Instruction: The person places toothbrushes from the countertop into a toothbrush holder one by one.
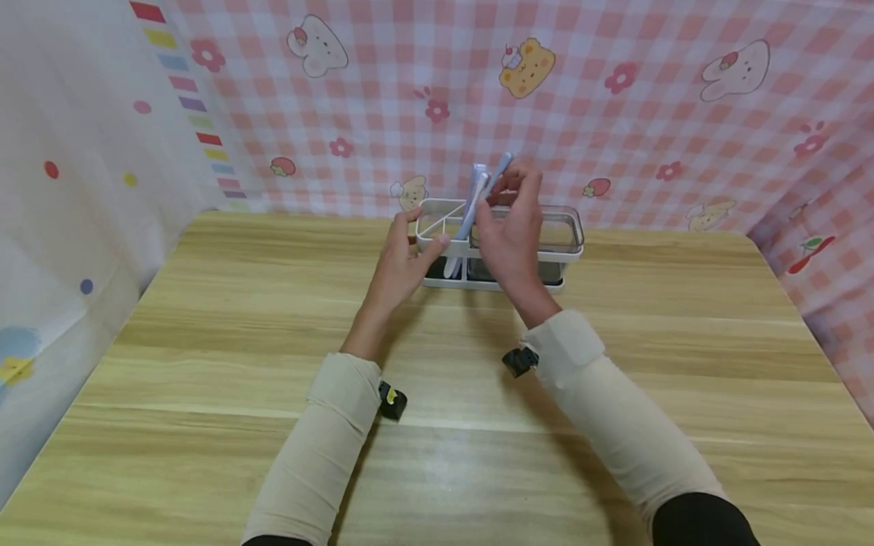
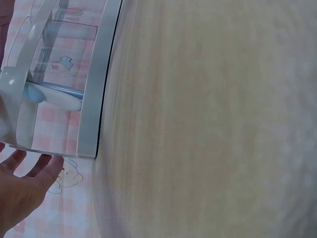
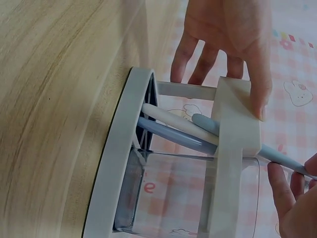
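Note:
A white two-tier toothbrush holder point(image 1: 524, 255) stands near the back of the wooden table. My left hand point(image 1: 401, 262) grips its left end, thumb point(image 3: 261, 99) on the upper frame and fingers behind. My right hand point(image 1: 514, 227) pinches the upper part of a light blue toothbrush point(image 3: 281, 157), whose lower end hangs inside the upper frame, above the base. Beside it, a white toothbrush point(image 3: 173, 118) and a darker blue toothbrush point(image 3: 176, 137) lean in the same left section, their lower ends down at the base. A clear box point(image 3: 173, 191) fills the holder's right section.
The wooden table point(image 1: 437, 470) spreads out in front of the holder. Close behind stands a pink checked cloth point(image 1: 382, 98) with cartoon prints. A white dotted cloth point(image 1: 82, 189) hangs along the left side.

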A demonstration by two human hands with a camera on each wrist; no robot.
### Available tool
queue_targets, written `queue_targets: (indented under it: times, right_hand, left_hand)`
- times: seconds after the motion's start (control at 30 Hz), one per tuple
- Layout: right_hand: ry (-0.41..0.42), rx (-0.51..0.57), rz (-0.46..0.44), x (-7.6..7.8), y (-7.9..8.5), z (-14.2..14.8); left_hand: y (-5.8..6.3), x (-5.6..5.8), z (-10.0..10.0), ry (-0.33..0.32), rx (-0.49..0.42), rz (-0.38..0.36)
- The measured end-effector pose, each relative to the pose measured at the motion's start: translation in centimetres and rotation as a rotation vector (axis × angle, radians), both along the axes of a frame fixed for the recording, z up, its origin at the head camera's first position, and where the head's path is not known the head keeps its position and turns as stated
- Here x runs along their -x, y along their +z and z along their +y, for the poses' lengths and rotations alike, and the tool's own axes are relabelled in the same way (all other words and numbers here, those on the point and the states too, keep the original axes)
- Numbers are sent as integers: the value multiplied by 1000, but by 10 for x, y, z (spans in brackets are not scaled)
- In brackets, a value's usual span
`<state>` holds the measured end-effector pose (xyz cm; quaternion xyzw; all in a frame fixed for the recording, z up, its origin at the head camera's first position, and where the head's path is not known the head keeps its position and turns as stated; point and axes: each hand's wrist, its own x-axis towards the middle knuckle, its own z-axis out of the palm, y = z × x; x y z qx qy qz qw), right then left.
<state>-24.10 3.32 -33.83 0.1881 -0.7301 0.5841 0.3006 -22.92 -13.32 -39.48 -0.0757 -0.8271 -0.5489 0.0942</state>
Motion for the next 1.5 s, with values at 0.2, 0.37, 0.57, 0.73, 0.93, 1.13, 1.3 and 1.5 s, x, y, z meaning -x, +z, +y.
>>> queue_targets:
  times: [0.2,0.37,0.57,0.73,0.93,1.13,1.3,1.5]
  right_hand:
    - [16,-44,-55,1,-3,-2]
    - [27,-96,-106,-1,-5,-1]
    - [62,-112,-163,-3,-5,-1]
    - [68,-118,-167,-2,-8,0]
    - [61,-133,-151,-2,-12,1]
    - [78,-151,-156,-3,-14,2]
    - [99,-161,-161,-3,-14,2]
    - [112,-158,-174,-4,-16,2]
  left_hand:
    - [1,-1,0,-6,-3,6]
    - [2,0,1,1,-6,8]
    - [3,0,1,8,-5,8]
    - [3,-1,1,5,-3,9]
    - [3,0,2,3,1,17]
    - [4,0,2,8,3,10]
    - [3,-1,1,9,-6,2]
    - [2,-1,1,17,4,-7]
